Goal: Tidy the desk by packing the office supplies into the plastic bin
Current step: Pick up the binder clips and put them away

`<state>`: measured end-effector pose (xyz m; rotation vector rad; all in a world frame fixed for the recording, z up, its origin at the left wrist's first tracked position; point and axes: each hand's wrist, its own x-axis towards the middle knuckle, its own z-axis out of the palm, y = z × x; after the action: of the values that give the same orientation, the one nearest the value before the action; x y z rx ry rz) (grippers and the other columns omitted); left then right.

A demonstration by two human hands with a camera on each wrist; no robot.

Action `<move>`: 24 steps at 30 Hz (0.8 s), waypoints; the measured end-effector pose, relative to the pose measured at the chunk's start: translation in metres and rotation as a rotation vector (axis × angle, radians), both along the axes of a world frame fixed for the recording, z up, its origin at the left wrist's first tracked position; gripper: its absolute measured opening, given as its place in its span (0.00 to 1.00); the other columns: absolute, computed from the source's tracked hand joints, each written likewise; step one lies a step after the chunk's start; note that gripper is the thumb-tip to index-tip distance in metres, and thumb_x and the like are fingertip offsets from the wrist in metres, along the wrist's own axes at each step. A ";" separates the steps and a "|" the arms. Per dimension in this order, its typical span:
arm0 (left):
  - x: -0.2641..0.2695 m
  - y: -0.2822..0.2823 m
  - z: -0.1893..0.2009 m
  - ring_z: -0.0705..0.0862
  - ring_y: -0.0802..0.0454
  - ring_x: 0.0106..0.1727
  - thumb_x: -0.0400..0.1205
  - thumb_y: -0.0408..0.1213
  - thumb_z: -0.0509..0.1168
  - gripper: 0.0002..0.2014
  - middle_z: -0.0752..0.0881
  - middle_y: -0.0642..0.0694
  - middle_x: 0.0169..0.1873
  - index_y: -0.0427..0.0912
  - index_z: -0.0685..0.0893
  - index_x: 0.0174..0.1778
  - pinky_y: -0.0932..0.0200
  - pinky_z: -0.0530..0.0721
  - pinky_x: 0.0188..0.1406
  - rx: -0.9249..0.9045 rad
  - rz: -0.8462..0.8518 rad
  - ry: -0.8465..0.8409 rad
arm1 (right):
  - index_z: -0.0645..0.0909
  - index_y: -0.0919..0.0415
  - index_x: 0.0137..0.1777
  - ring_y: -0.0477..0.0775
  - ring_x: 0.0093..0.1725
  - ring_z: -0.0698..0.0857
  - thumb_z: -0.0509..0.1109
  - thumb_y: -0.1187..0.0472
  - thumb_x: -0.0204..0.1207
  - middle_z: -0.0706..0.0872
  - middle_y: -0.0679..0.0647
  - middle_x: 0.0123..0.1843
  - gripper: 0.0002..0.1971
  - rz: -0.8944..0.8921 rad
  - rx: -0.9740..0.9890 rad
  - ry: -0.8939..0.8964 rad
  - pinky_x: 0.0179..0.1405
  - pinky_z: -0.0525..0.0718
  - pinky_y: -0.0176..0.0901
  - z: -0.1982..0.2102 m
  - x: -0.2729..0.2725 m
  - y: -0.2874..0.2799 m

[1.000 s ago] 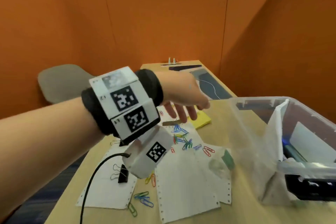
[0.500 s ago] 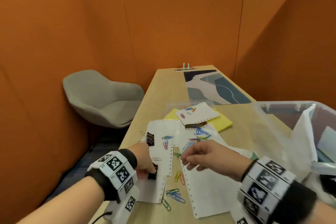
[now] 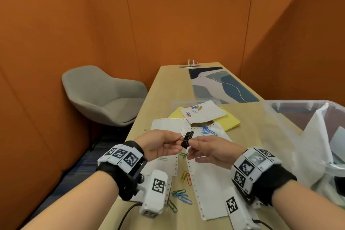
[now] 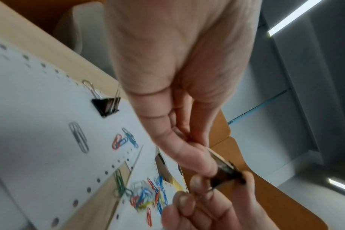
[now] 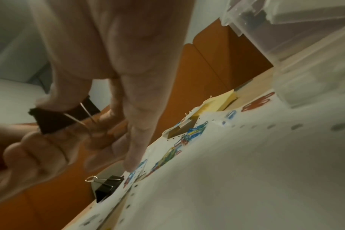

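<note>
no readable text, only marker patterns

From your head, the camera looks forward and down the desk (image 3: 160, 87) toward 12 o'clock. Both wrist cameras sit close under your palms, sharing the black binder clip (image 3: 187, 141).

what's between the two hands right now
A black binder clip, pinched at either end by the left hand and right hand; clearest in the head view.
</note>
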<state>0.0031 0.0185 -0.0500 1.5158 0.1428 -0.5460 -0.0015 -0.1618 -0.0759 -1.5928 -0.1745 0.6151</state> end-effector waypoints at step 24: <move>0.000 -0.046 -0.013 0.86 0.48 0.40 0.70 0.28 0.75 0.11 0.86 0.40 0.39 0.38 0.86 0.47 0.65 0.86 0.32 0.197 -0.033 -0.515 | 0.76 0.64 0.46 0.47 0.26 0.70 0.61 0.46 0.80 0.69 0.53 0.31 0.19 -0.144 -0.061 -0.082 0.24 0.66 0.33 0.012 -0.008 -0.018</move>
<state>0.0031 -0.0270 -0.0630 1.8061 -0.2340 -0.1557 -0.0092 -0.1795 -0.0634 -1.6745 -0.1016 0.4472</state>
